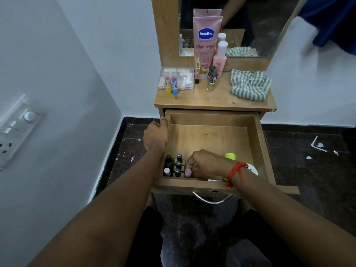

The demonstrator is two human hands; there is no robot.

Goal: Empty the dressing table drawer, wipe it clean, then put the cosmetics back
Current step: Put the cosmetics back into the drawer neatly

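The wooden drawer point(212, 139) of the dressing table stands pulled out below the table top point(212, 101). My left hand point(156, 134) grips the drawer's left wall. My right hand point(204, 163), with a red thread at the wrist, reaches into the front of the drawer, its fingers closed on a small pink-capped bottle point(187, 172). Several nail polish bottles point(176, 164) stand in the front left corner. A lime green cap point(230, 155) and a white round lid point(252, 169) show behind my right wrist. The back of the drawer is bare wood.
On the table top stand a pink Vaseline tube point(206, 45), a pink bottle point(219, 58), two small dark-capped vials point(212, 79), a clear plastic box point(176, 80) with two lip balms point(171, 84), and a striped cloth point(249, 85). A mirror point(250, 26) rises behind. A wall socket panel point(15, 130) is at the left.
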